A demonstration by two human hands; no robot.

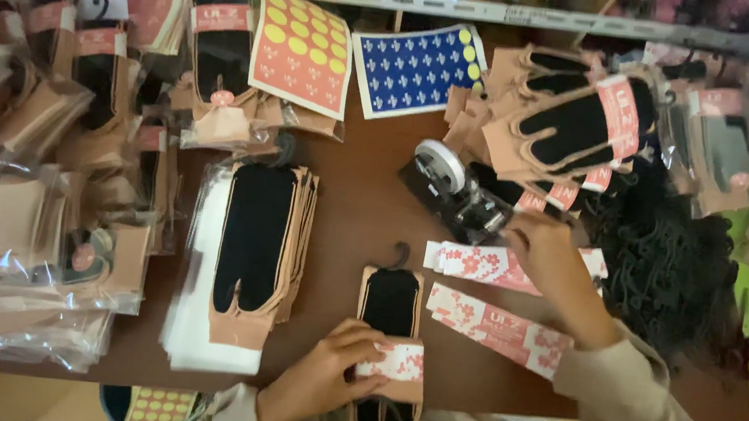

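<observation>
Brown table [355, 227]: left hand [321, 381] pinches sock card [389, 349]; right hand [552, 264] fingers tape dispenser [457, 191] beyond

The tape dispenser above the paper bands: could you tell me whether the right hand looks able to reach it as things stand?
Probably yes. The right hand sits just beside the tape dispenser, above the paper bands, and nothing lies between them on the brown table.
</observation>
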